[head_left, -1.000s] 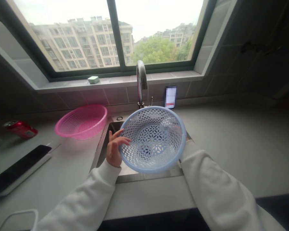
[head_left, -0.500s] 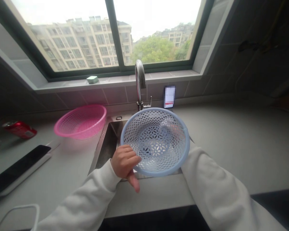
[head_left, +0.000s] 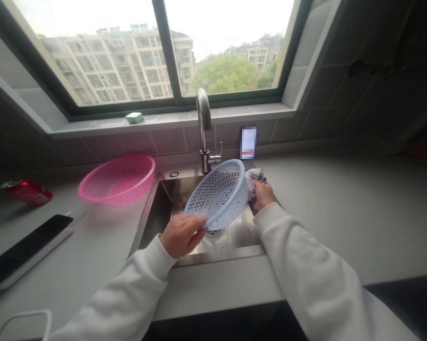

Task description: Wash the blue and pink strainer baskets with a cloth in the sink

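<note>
A light blue plastic colander (head_left: 216, 194) with a pierced pattern is held tilted above the steel sink (head_left: 231, 246). My left hand (head_left: 185, 234) is closed on its near left rim, thumb and fingers pinching the edge. On the right, my right hand (head_left: 265, 194) grips a crumpled pale grey cloth (head_left: 254, 180) beside the colander's outer wall. Whether the cloth presses against the wall is hard to make out. Part of the drain (head_left: 213, 233) shows below the colander.
Behind the sink rises a chrome faucet (head_left: 204, 128) with a lever. A pink basket (head_left: 117, 180), a red can (head_left: 28, 192) lying on its side and a black-topped device (head_left: 28, 246) are on the left counter. A phone (head_left: 249, 142) leans against the tiles; a small green box (head_left: 134, 117) sits on the sill.
The colander has turned from facing me to a steep sideways tilt, uncovering more of the sink. My right hand, hidden behind it before, now shows with the cloth.
</note>
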A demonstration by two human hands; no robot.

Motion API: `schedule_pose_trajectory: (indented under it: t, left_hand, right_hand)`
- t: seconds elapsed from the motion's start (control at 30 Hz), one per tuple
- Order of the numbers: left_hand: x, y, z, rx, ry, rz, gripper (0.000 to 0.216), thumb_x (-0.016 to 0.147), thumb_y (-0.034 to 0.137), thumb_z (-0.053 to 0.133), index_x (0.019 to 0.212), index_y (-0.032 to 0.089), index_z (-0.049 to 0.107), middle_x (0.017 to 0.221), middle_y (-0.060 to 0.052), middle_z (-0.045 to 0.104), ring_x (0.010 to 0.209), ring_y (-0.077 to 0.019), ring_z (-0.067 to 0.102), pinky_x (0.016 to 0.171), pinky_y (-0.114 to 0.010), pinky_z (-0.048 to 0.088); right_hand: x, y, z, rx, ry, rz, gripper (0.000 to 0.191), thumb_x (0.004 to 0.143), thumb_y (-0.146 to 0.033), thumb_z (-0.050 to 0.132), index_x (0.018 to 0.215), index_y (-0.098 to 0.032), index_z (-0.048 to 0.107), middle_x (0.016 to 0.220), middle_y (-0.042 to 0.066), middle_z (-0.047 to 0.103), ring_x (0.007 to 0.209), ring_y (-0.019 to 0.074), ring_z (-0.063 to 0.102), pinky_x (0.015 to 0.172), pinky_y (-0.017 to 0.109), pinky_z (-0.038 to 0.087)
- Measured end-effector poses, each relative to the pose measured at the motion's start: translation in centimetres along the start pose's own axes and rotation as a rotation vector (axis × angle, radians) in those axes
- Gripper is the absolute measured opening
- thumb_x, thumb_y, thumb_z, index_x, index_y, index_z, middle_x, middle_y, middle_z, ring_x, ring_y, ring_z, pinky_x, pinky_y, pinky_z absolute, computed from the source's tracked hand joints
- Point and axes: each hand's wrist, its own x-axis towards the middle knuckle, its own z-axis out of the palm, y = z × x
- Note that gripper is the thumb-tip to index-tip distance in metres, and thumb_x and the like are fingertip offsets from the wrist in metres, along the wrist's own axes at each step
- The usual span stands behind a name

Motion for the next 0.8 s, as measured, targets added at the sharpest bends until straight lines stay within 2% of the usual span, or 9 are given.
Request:
schedule_pose_trajectory:
  t: [0.07,0.17,0.27,0.4,0.53,0.57,0.67,0.73,0.8]
  left_hand:
    - [-0.4,-0.6,0.4,-0.052,0.102,-0.297,0.014,0.1,0.026,0.053,0.099,0.02,0.066,0.075,-0.002,0.074,0.057,-0.0145,0.065,0.057,-0.025,0.049]
    - [-0.7,-1.6,1.1,-0.237,0.251,-0.731,0.021,0.096,0.041,0.058,0.093,0.02,0.063,0.07,0.001,0.067,0.057,-0.0148,0.062,0.055,-0.025,0.048]
    - [-0.5,-2.4,1.8,-0.428,0.334,-0.961,0.032,0.09,0.052,0.061,0.088,0.021,0.058,0.066,0.003,0.059,0.055,-0.0144,0.057,0.053,-0.025,0.047]
    - [-0.2,-2.8,2.2,-0.502,0.304,-1.026,0.032,0.086,0.052,0.063,0.086,0.021,0.056,0.062,0.006,0.054,0.05,-0.0132,0.052,0.047,-0.024,0.043]
    - [-0.1,-2.7,2.8,-0.56,0.287,-1.062,0.031,0.084,0.051,0.063,0.085,0.021,0.054,0.06,0.007,0.051,0.048,-0.0128,0.051,0.045,-0.023,0.042]
    - [-0.1,-2.7,2.9,-0.57,0.285,-1.07,0.031,0.084,0.051,0.063,0.085,0.021,0.054,0.06,0.007,0.051,0.048,-0.0128,0.051,0.045,-0.024,0.042]
    - [0.0,-2.5,3.3,-0.601,0.279,-1.077,0.03,0.082,0.049,0.064,0.084,0.021,0.055,0.062,0.006,0.054,0.051,-0.0131,0.052,0.048,-0.025,0.045]
    - [0.1,-2.4,3.5,-0.629,0.276,-1.06,0.03,0.077,0.047,0.068,0.083,0.02,0.057,0.068,0.004,0.059,0.059,-0.0141,0.057,0.056,-0.026,0.049]
    - [0.2,-2.3,3.6,-0.657,0.273,-1.04,0.032,0.072,0.046,0.072,0.082,0.02,0.058,0.073,0.002,0.064,0.067,-0.0153,0.06,0.065,-0.027,0.051]
  right_hand:
    - [0.3,-0.4,0.0,0.039,0.056,0.027,0.02,0.075,-0.02,0.074,0.094,-0.019,0.068,0.072,-0.003,0.071,0.063,0.0159,0.067,0.053,0.026,0.057]
    - [0.2,-1.3,0.2,0.144,0.073,-0.012,0.026,0.064,-0.019,0.073,0.09,-0.021,0.068,0.069,-0.005,0.071,0.062,0.015,0.067,0.055,0.025,0.057]
    - [-0.2,-1.9,0.6,0.203,0.017,-0.041,0.03,0.057,-0.018,0.074,0.086,-0.022,0.067,0.073,-0.005,0.071,0.066,0.0148,0.068,0.06,0.026,0.058]
    - [-1.4,-2.5,0.9,0.078,-0.146,-0.161,0.028,0.062,-0.025,0.078,0.088,-0.026,0.069,0.081,-0.002,0.071,0.075,0.0181,0.069,0.076,0.036,0.061]
    - [-4.5,-3.2,1.4,-0.387,-0.407,-0.612,0.02,0.072,-0.033,0.078,0.091,-0.027,0.074,0.098,0.004,0.072,0.095,0.0265,0.069,0.094,0.049,0.057]
    - [-5.7,-3.3,1.6,-0.417,-0.447,-0.67,0.02,0.071,-0.032,0.079,0.09,-0.026,0.075,0.104,0.006,0.071,0.103,0.0285,0.068,0.098,0.049,0.055]
    - [-9.8,-3.0,2.4,-0.512,-0.618,-0.827,0.022,0.076,-0.031,0.075,0.097,-0.025,0.076,0.113,0.01,0.07,0.107,0.0288,0.068,0.095,0.045,0.057]
    - [-12.3,-2.5,3.1,-0.567,-0.807,-0.942,0.025,0.078,-0.027,0.072,0.103,-0.025,0.076,0.118,0.011,0.069,0.104,0.0269,0.069,0.09,0.041,0.059]
    - [-13.8,-2.2,3.7,-0.658,-0.915,-1.033,0.024,0.08,-0.024,0.071,0.104,-0.025,0.076,0.116,0.012,0.069,0.102,0.0269,0.069,0.088,0.04,0.059]
